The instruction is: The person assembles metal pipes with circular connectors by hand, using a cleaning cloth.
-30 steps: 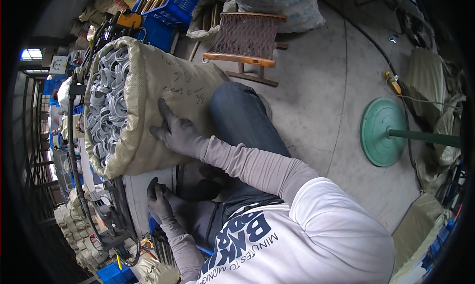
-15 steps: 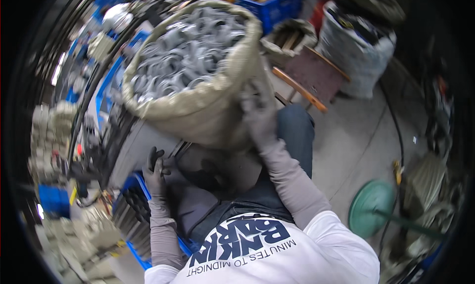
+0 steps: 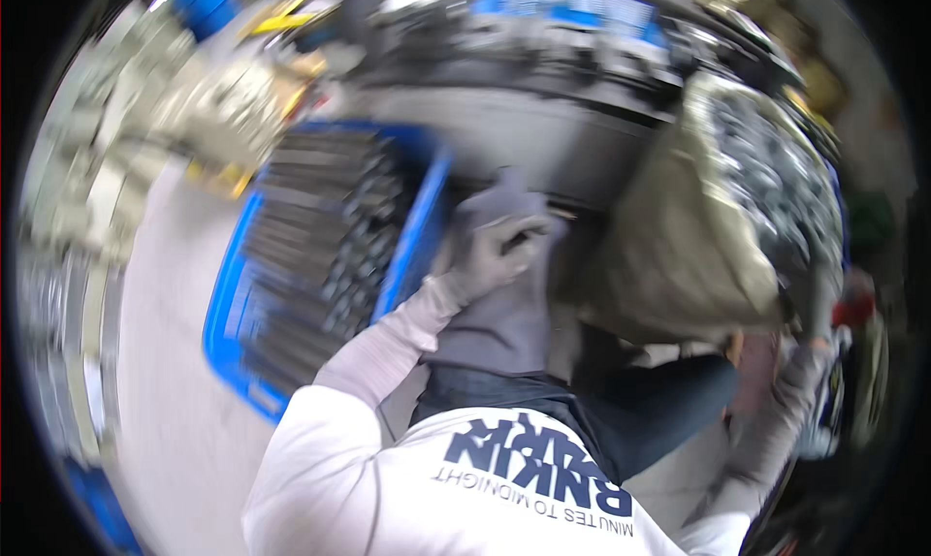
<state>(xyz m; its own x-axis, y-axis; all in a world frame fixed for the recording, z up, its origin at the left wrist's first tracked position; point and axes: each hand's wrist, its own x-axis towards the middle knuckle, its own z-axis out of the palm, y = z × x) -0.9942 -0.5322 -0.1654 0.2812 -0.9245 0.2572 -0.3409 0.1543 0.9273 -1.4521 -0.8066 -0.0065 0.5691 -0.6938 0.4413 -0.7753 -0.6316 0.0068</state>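
My left hand curls loosely, apparently empty; my right hand blurs at the sack, fingers unreadable. Rings fill it; much seems left.

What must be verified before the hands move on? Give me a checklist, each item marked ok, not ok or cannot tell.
1. Beige woven sack open at the mouth: ok.
2. Small, shiny grey parts visible inside the sack: ok.
3. Grey-gloved right hand at the sack's mouth: ok. Whether it grips a part: cannot tell.
4. Grey-gloved left hand empty: cannot tell; it is curled and blurred.
5. Blue plastic crate with long dark pieces on the person's left: ok.
6. View sharp enough to inspect single parts: not ok, blurred.
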